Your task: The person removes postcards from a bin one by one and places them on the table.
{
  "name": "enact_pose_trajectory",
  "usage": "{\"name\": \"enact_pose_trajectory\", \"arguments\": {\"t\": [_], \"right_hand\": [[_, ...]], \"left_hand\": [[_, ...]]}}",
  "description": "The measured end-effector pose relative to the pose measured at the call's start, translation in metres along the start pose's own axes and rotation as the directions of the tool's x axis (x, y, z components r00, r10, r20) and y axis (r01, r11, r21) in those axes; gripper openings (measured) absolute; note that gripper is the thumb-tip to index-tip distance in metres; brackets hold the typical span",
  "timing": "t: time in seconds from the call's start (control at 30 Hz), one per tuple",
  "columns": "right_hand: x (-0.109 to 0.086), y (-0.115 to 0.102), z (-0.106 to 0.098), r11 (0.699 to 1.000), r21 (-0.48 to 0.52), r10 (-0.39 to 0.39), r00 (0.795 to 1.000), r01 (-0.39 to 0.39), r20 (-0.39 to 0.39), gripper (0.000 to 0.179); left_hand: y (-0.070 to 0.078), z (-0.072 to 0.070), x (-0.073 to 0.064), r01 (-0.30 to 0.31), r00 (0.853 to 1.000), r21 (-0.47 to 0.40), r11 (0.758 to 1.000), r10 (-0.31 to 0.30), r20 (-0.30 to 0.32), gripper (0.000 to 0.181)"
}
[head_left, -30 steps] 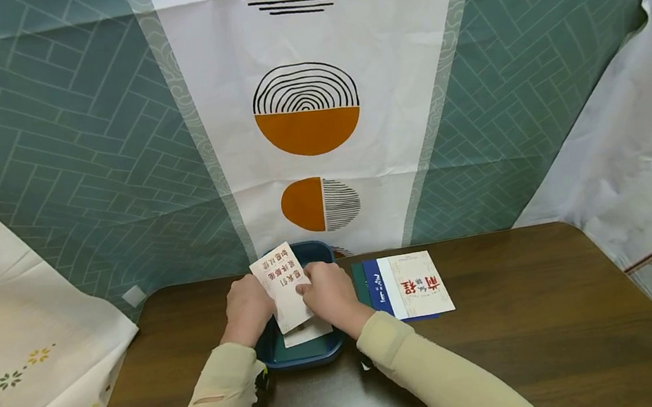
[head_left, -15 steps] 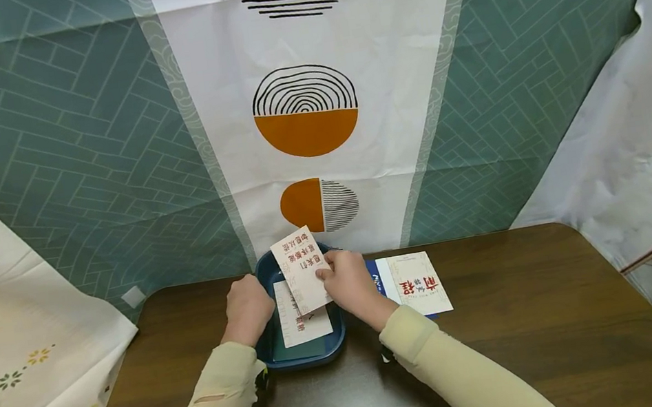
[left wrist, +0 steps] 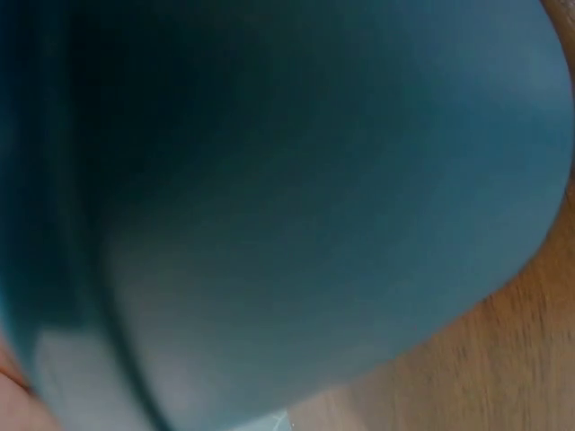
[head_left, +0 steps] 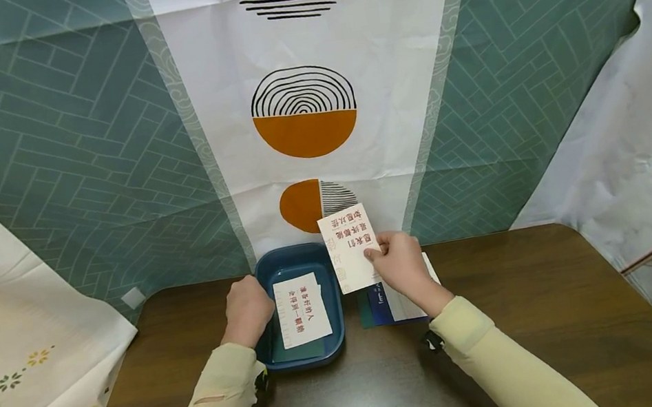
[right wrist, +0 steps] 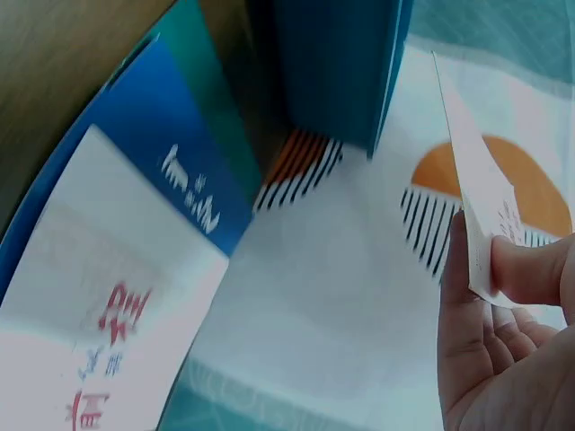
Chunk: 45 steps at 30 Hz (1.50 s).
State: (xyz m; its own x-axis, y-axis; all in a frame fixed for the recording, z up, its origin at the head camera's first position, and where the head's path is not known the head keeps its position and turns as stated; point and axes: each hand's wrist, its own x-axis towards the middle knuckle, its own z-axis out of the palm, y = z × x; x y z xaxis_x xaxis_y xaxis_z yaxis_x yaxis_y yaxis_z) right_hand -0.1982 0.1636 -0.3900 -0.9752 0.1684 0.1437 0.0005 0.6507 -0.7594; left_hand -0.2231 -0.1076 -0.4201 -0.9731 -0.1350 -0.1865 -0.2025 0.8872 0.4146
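My right hand (head_left: pixel 403 265) pinches a cream card (head_left: pixel 346 249) with red Chinese writing between thumb and fingers. The card is raised to the right of the blue plastic bin (head_left: pixel 338 346), partly over the stack beside it. In the right wrist view the same card (right wrist: pixel 481 184) appears nearly edge-on. My left hand (head_left: pixel 250 309) grips the bin's left rim with curled fingers. Inside the bin lie white cards (head_left: pixel 302 311) with red writing, on something green. The left wrist view is filled by the bin's outer wall (left wrist: pixel 341 197).
Right of the bin lies a stack topped by a white card (right wrist: pixel 117 296) with red writing, over a blue piece (right wrist: pixel 157 117) and a green one (right wrist: pixel 202 63). The brown wooden table (head_left: pixel 537 327) backs onto a patterned hanging cloth (head_left: pixel 409 80).
My right hand has lifted the card from the bin and carried it right, toward the stack, uncovering the cards inside. My left hand stays at the rim.
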Motion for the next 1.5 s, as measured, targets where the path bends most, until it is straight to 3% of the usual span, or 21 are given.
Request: {"name": "enact_pose_trajectory", "arguments": {"t": [0.43,0.8,1.17,1.37,1.5], "right_hand": [[0.002,0.038,-0.046,0.995,-0.064,0.058,0.979,-0.072,-0.194,0.022],[-0.001,0.068,-0.07,0.987,-0.108,0.091,0.97,-0.118,-0.226,0.02],[-0.006,0.098,-0.078,0.968,-0.153,0.17,0.971,-0.196,-0.17,0.026],[-0.012,0.11,-0.078,0.956,-0.209,0.198,0.979,-0.205,-0.056,0.027],[-0.016,0.116,-0.073,0.945,-0.238,0.233,0.972,-0.222,0.015,0.025]], "left_hand": [[0.001,-0.001,-0.001,-0.001,1.0,-0.019,1.0,0.001,0.006,0.013],[0.001,-0.002,-0.002,0.007,1.0,-0.025,1.0,-0.006,0.016,0.013],[0.0,0.0,-0.001,0.003,1.0,-0.016,1.0,-0.003,0.008,0.013],[-0.001,0.002,-0.001,0.009,1.0,-0.017,1.0,-0.009,0.012,0.015],[0.0,0.002,-0.001,0.002,1.0,-0.02,1.0,-0.002,0.008,0.014]]}}
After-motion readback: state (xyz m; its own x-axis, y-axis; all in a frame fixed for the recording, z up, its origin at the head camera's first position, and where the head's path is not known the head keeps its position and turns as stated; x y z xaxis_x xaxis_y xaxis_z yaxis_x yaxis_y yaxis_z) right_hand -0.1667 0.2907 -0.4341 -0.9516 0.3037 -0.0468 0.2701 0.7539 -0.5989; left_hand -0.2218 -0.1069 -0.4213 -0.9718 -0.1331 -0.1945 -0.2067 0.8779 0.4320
